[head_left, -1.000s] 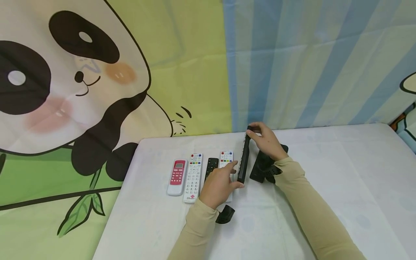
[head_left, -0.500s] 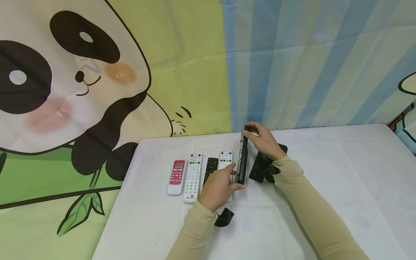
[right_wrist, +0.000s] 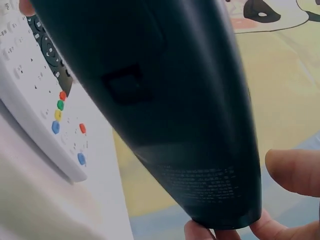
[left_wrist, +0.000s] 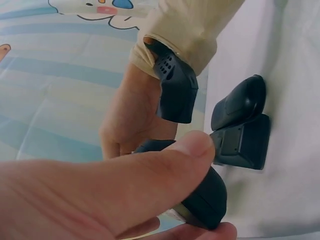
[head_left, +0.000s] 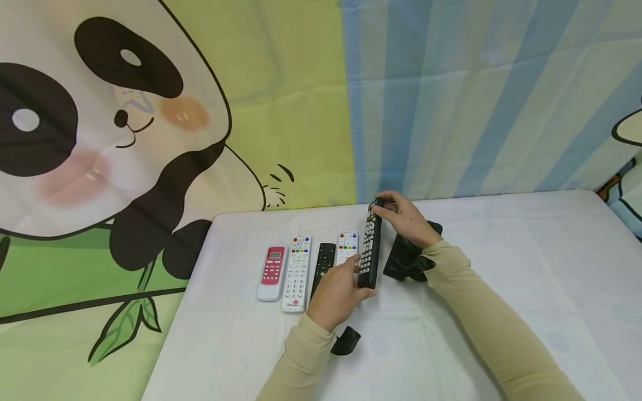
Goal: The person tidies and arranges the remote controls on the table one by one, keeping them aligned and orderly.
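Note:
A black remote control [head_left: 370, 245] with pale buttons is raised between my two hands, its button face turned toward the left. My left hand [head_left: 333, 295] pinches its lower end; in the left wrist view the thumb [left_wrist: 170, 162] lies across it, with fingers beneath. My right hand [head_left: 408, 221] holds the upper end, thumb on the near side. The right wrist view shows the remote's dark back [right_wrist: 175, 100], with printed text near the end where the fingertips [right_wrist: 200, 231] touch it. Just left of it lies a white remote [head_left: 347, 245], partly covered by my left hand.
Further left lie a slim black remote [head_left: 325, 259], a long white remote [head_left: 297, 275] and a white-and-red remote [head_left: 272, 273]. Two dark remotes [left_wrist: 240, 102] lie together under my right wrist. The white-covered table [head_left: 526, 267] meets a printed cloth backdrop [head_left: 301, 111].
The held black remote has turned from edge-on so that its buttons show, and its upper end has shifted slightly left. Both hands stay at its ends.

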The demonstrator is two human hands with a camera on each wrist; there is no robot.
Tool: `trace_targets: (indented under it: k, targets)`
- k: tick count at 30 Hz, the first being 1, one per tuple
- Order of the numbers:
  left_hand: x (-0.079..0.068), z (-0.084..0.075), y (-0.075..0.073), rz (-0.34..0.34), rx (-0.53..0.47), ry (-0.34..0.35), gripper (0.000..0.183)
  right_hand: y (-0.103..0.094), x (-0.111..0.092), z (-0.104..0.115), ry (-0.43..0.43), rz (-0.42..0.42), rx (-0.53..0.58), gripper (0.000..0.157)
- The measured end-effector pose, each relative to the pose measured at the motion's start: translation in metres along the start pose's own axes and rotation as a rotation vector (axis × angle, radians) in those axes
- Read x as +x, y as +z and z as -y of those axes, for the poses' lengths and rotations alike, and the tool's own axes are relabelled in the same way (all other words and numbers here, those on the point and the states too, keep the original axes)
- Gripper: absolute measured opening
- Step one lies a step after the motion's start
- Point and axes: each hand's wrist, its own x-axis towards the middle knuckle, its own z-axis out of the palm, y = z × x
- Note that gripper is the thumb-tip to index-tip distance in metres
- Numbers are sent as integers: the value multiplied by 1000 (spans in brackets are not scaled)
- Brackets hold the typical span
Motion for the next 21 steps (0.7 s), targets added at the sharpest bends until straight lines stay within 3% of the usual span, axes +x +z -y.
trace_targets:
  k: [11, 21]
  targets:
    - [-1, 2, 8, -68, -2, 13, 79, 1, 0, -4, 35, 39, -71, 53]
    - [-2, 1, 14, -101, 65, -40, 81, 2, 3, -8, 50, 78, -180, 54]
